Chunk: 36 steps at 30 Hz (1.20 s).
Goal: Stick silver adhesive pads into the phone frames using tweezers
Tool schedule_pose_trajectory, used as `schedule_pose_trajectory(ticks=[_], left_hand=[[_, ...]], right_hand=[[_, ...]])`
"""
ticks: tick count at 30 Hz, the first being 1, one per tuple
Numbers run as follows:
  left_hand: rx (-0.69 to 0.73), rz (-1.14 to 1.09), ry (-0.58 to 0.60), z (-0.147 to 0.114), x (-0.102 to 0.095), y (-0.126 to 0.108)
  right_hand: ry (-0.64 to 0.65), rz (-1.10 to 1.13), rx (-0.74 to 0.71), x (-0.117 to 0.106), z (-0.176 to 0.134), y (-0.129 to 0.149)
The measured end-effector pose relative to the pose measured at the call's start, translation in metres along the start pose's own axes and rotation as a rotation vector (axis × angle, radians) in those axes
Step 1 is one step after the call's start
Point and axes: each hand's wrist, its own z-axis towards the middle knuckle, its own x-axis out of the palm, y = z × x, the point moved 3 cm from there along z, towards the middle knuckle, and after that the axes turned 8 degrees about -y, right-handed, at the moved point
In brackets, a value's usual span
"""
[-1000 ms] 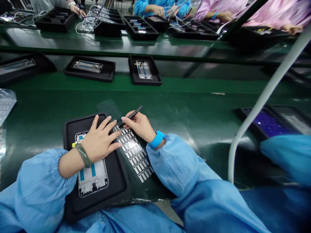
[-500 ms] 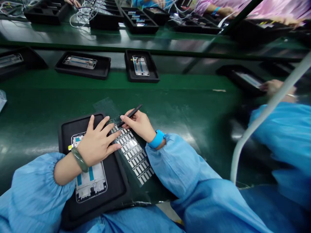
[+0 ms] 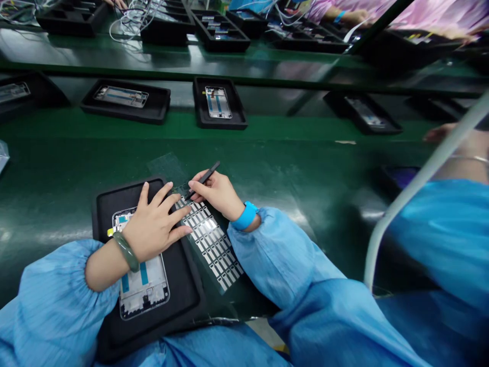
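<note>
My left hand lies flat, fingers spread, across a white phone frame that sits in a black tray. Its fingertips reach the edge of a clear sheet of small silver stickers beside the tray. My right hand pinches black tweezers, their tip down at the sheet's far end. A green bangle circles my left wrist, a blue band my right.
Black trays with phone frames ride the green conveyor beyond. More trays and cables line the far bench, where other people work. A co-worker's blue sleeve and a white hose fill the right side.
The co-worker at right drew a hand back from a tray now on the belt. My hands stayed nearly still; the view shifted a little.
</note>
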Motion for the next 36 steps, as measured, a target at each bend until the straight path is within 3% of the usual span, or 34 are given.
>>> schedule_pose_trajectory(ticks=[10, 13, 18, 21, 28, 31, 36], left_hand=[[-0.029, -0.049, -0.004, -0.001, 0.003, 0.003], [-0.115, -0.195, -0.096, -0.002, -0.006, 0.005], [-0.382, -0.585, -0.364, -0.012, -0.029, 0.011], [-0.466, -0.652, -0.376, -0.021, -0.034, 0.013], [-0.506, -0.615, -0.282, -0.052, -0.039, 0.015], [-0.506, -0.536, -0.272, -0.067, -0.043, 0.026], [-0.373, -0.275, -0.257, -0.091, -0.035, 0.05]], right_hand=[[0.023, 0.317, 0.182, -0.004, -0.002, 0.007], [0.018, 0.396, 0.166, -0.001, -0.01, 0.015], [0.079, 0.425, 0.075, 0.019, -0.031, 0.034], [0.108, 0.38, 0.001, 0.031, -0.04, 0.043], [0.211, 0.271, -0.075, 0.05, -0.051, 0.055], [0.197, 0.28, -0.067, 0.055, -0.046, 0.057], [0.185, 0.328, -0.014, 0.073, -0.03, 0.049]])
